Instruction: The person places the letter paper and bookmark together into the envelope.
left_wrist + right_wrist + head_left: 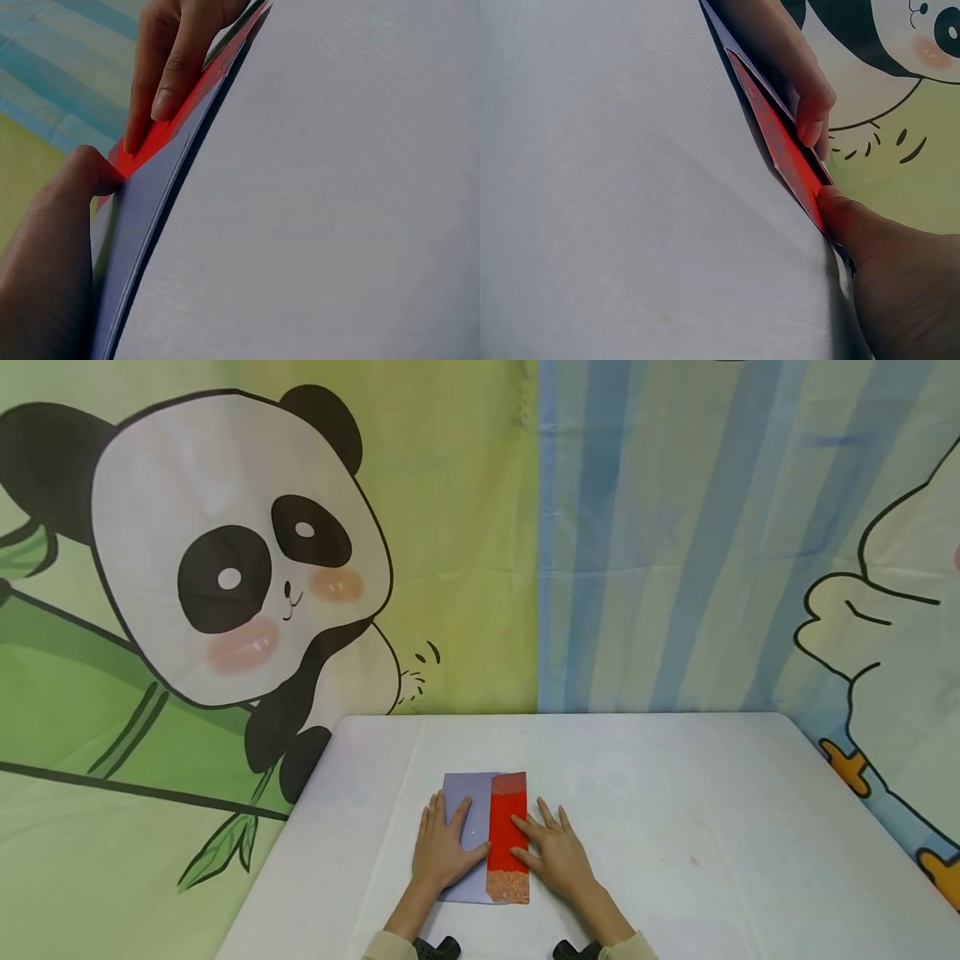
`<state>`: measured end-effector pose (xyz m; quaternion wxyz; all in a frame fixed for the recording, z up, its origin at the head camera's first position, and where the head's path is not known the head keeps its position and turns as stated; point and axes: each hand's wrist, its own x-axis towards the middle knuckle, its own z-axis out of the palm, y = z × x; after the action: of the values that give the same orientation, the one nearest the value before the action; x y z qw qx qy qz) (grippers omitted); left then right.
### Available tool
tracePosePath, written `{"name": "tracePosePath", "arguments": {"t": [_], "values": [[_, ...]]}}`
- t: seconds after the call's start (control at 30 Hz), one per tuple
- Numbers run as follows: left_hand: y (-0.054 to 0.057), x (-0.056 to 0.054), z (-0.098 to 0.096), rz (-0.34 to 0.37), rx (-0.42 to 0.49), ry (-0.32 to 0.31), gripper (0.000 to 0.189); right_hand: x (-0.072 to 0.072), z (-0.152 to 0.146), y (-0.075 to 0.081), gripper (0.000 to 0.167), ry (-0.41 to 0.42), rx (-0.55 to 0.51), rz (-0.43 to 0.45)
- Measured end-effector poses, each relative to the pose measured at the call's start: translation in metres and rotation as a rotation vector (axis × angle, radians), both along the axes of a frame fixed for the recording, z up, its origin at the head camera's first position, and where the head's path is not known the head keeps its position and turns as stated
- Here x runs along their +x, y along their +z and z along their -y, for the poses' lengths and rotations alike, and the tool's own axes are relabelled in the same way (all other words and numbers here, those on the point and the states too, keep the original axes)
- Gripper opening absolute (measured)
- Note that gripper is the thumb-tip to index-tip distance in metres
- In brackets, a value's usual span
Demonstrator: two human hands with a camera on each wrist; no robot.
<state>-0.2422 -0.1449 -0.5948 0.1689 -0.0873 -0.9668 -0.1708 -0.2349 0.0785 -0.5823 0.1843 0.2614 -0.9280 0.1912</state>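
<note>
A flat lavender folder-like piece point(476, 885) lies on the white table, its kind not clear. Along its right side runs a red strip point(508, 835) with mottled orange-brown ends; in the right wrist view a narrow gap shows between the two layers. My left hand point(442, 856) rests on the lavender part with fingers spread, its thumb touching the red strip's left edge. My right hand point(558, 856) lies at the strip's right edge, thumb and fingertips pressing on the red surface. Both hands hide parts of the piece's sides.
The white table point(675, 810) extends around the piece, its far edge against a printed curtain. That curtain shows a panda point(240, 552) on the left and blue stripes point(675, 527) on the right. Dark wrist devices point(438, 948) sit by the sleeves.
</note>
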Motion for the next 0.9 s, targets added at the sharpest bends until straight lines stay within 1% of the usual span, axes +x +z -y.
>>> {"name": "tracePosePath", "arguments": {"t": [0.1,0.23,0.37,0.5,0.53,0.63,0.7,0.8,0.9], "values": [[-0.0005,0.0007,-0.0003,-0.002,-0.004,0.0,0.078,0.0003,-0.0019,-0.0002,0.052,0.015,-0.003,-0.018],[0.001,0.0014,0.0005,-0.028,-0.013,0.001,0.077,-0.001,-0.0021,-0.0002,0.052,0.029,0.003,-0.049],[0.0019,0.001,0.0003,-0.038,-0.013,0.001,0.077,-0.0022,-0.0022,-0.0003,0.052,0.027,0.014,-0.056],[0.0008,0.0008,-0.0005,-0.021,-0.005,0.001,0.078,-0.003,-0.0024,-0.0008,0.054,0.017,-0.002,-0.064],[0.0003,0.0007,-0.0008,-0.016,-0.005,0.0,0.078,-0.003,-0.0024,-0.0007,0.054,0.016,-0.024,-0.063],[-0.001,0.0004,-0.0015,-0.005,-0.004,0.0,0.078,-0.0032,-0.0014,-0.0013,0.058,0.011,-0.109,-0.035],[-0.0014,0.0003,-0.0017,-0.003,-0.005,0.0,0.078,-0.0031,-0.0002,-0.0016,0.062,0.005,-0.173,0.002],[-0.0011,0.0001,-0.0018,-0.006,-0.009,-0.001,0.078,-0.0029,0.0017,-0.0016,0.071,-0.021,-0.248,0.076],[-0.0004,0.0001,-0.0015,-0.012,-0.012,-0.003,0.078,-0.0027,0.0031,-0.0009,0.078,-0.047,-0.29,0.163]]}}
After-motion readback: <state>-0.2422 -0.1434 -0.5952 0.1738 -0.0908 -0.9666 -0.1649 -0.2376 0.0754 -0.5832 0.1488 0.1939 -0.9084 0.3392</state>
